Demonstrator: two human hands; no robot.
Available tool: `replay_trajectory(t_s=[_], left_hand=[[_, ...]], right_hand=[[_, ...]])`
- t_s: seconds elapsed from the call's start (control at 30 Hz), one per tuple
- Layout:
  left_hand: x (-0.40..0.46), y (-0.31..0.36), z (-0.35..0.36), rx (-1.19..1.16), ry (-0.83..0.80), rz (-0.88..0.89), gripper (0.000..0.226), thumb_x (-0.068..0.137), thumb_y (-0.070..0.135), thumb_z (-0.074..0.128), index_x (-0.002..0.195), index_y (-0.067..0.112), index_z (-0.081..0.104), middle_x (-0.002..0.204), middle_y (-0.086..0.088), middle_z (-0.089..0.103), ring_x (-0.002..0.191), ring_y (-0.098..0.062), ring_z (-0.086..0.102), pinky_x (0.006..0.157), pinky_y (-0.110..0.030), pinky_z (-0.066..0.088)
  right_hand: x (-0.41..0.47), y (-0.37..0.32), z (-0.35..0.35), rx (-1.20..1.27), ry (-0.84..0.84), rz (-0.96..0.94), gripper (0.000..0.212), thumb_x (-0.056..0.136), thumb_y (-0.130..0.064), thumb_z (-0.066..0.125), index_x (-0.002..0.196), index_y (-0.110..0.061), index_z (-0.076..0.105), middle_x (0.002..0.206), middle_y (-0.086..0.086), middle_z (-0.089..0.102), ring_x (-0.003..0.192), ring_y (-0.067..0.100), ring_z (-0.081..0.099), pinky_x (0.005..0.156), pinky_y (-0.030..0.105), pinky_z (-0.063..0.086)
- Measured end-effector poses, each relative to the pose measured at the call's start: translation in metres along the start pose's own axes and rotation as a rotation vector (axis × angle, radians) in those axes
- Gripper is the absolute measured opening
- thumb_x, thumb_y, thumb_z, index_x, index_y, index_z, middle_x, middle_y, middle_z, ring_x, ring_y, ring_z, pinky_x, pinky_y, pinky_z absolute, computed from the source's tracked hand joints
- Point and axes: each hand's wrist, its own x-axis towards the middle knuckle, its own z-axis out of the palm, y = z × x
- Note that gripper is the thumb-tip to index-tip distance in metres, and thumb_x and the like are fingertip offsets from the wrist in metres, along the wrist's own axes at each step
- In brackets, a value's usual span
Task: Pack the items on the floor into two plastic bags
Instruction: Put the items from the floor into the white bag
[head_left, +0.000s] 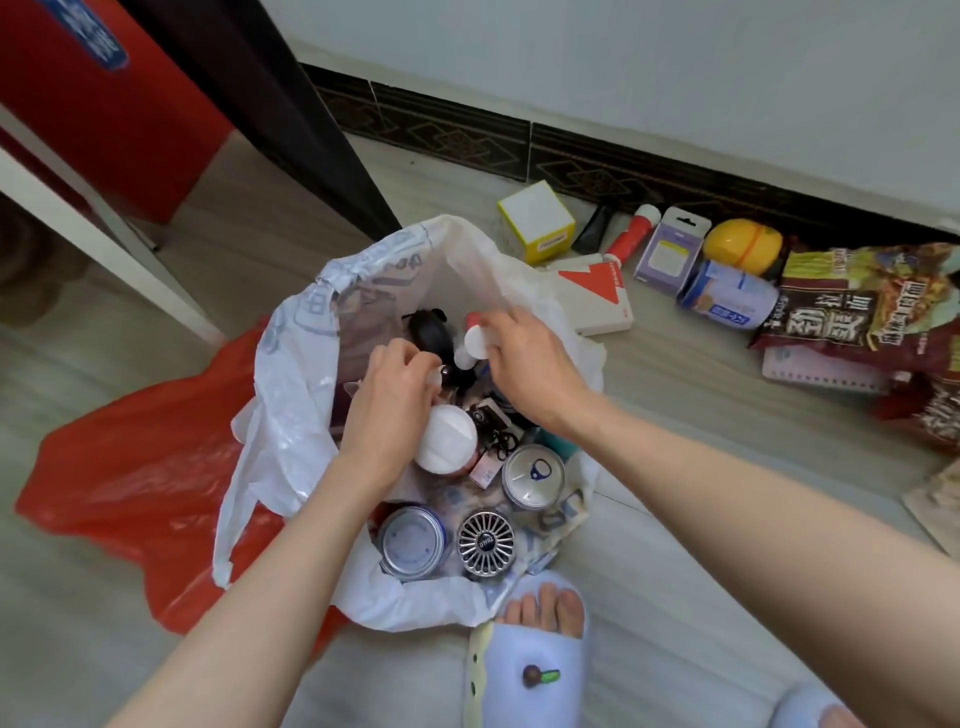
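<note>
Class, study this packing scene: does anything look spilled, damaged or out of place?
Nothing looks spilled or broken. One oddity: the white bag is crammed with cans and bottles while the red bag lies flat beside it, seemingly unused. Several items, such as the yellow box and noodle packets, remain on the floor.

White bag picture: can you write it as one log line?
stage: filling white bag | left hand: inside bag | right hand: holding white bottle | red bag: flat

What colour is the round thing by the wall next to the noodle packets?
Bright yellow, with a thin orange band across it: the round container, seen in the head view.
</note>
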Motion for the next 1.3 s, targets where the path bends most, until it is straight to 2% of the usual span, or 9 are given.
replay_trajectory(t_s=[0.13,0.3,0.43,0.6,0.77,0.87,0.97,1.17,1.3], left_hand=[[-0.006,0.0,0.003,-0.004,-0.122,0.013,0.024,0.085,0.012,0.06,0.107,0.005,0.064,0.1,-0.016,0.059,0.096,-0.035,0.054,0.078,-0.042,0.044],[-0.012,0.025,-0.005,0.003,-0.119,0.149,0.034,0.086,0.026,0.048,0.108,0.006,0.063,0.105,-0.015,0.062,0.094,-0.034,0.061,0.073,-0.041,0.054],[0.001,0.063,-0.005,0.01,-0.133,0.278,0.042,0.084,0.03,0.039,0.115,0.007,0.057,0.116,-0.019,0.057,0.104,-0.036,0.057,0.077,-0.045,0.053],[0.037,0.108,0.016,0.026,-0.122,0.364,0.043,0.085,0.029,0.037,0.118,0.008,0.054,0.124,-0.02,0.055,0.115,-0.038,0.052,0.089,-0.046,0.047],[0.089,0.116,0.036,0.111,-0.142,0.314,0.042,0.085,0.022,0.045,0.122,0.003,0.051,0.128,-0.024,0.05,0.119,-0.041,0.047,0.098,-0.048,0.042],[0.129,0.101,0.04,0.2,-0.219,0.258,0.053,0.092,0.024,0.048,0.139,0.006,0.032,0.148,-0.021,0.026,0.137,-0.037,0.023,0.109,-0.044,0.025],[0.169,0.083,0.044,0.243,-0.295,0.154,0.061,0.095,0.031,0.043,0.145,0.01,0.016,0.153,-0.019,0.007,0.141,-0.034,0.006,0.112,-0.04,0.016],[0.226,0.067,0.062,0.25,-0.482,0.038,0.079,0.091,0.04,0.05,0.147,0.011,0.002,0.153,-0.022,-0.004,0.142,-0.034,-0.003,0.113,-0.04,0.011],[0.245,0.053,0.077,0.222,-0.466,-0.015,0.083,0.087,0.042,0.055,0.147,0.02,0.002,0.152,-0.022,-0.011,0.141,-0.036,-0.006,0.114,-0.043,0.012]], right_hand=[[-0.006,0.003,-0.003,-0.114,-0.099,0.01,0.04,0.09,-0.016,0.045,0.128,-0.006,0.047,0.124,0.018,0.052,0.115,0.036,0.045,0.092,0.044,0.041],[-0.035,0.025,-0.029,-0.229,-0.136,-0.049,0.045,0.09,-0.025,0.049,0.132,-0.009,0.041,0.129,0.014,0.049,0.117,0.034,0.045,0.095,0.04,0.038],[-0.06,0.064,-0.068,-0.303,-0.093,-0.063,0.048,0.088,-0.026,0.052,0.133,-0.013,0.041,0.133,0.009,0.049,0.119,0.031,0.047,0.094,0.038,0.038],[-0.077,0.127,-0.097,-0.271,0.011,0.122,0.048,0.089,-0.021,0.053,0.134,-0.008,0.042,0.132,0.015,0.049,0.119,0.033,0.047,0.095,0.04,0.04],[-0.052,0.159,-0.088,-0.231,-0.035,0.17,0.051,0.092,-0.024,0.048,0.139,-0.013,0.034,0.14,0.011,0.041,0.127,0.028,0.039,0.101,0.035,0.034],[-0.014,0.163,-0.08,-0.221,-0.083,0.137,0.054,0.093,-0.025,0.048,0.142,-0.016,0.029,0.146,0.008,0.033,0.134,0.027,0.03,0.106,0.038,0.033],[0.027,0.169,-0.072,-0.264,-0.146,0.106,0.064,0.09,-0.031,0.053,0.145,-0.02,0.02,0.152,0.005,0.022,0.139,0.024,0.021,0.11,0.042,0.029],[0.071,0.177,-0.044,-0.257,-0.241,0.002,0.083,0.083,-0.039,0.062,0.147,-0.018,0.013,0.157,0.004,0.005,0.145,0.02,0.003,0.117,0.037,0.013],[0.08,0.189,-0.032,-0.266,-0.249,-0.062,0.082,0.081,-0.033,0.064,0.146,-0.019,0.015,0.158,0.003,0.002,0.145,0.017,0.0,0.118,0.037,0.011]])
